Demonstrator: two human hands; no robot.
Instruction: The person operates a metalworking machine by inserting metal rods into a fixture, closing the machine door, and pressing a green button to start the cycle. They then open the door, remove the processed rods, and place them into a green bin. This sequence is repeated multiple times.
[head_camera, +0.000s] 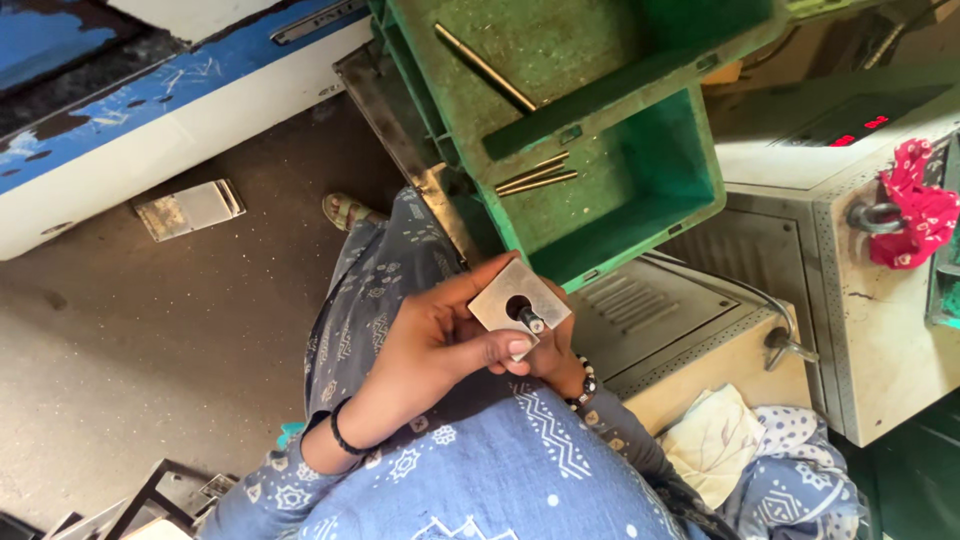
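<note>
1. Workshop floor (150, 330), dark and scuffed; a white and blue machine body (150, 110) runs along the upper left, with a small grey metal plate (190, 208) lying on the floor beside it.
2. A green plastic crate (620, 150) sits up top, tilted from this viewpoint; thin metal rods (535, 176) lie in its compartments, one longer rod (485, 68) in the upper section.
3. To the right, a beige metal cabinet (880, 300) with a red cloth (915, 210) tied to a ring on its side.
4. The person wears blue patterned clothing; a sandalled foot (345, 210) shows on the floor below the crate.
5. Left hand (440, 335): fingers curled round a small square metal plate (518, 297), thumb pressed along its lower edge. The plate is held up in front of the body, just below the crate's corner.
6. The plate has a round hole, with a short metal pin (530, 321) sitting in it.
7. Right hand (555, 355): mostly hidden behind the plate and the left hand; it is touching the plate from beneath, but I cannot tell how its fingers are set. A beaded bracelet (585, 385) is on that wrist.
8. Folded cloths (740, 450), cream and blue dotted, lie at lower right.
</note>
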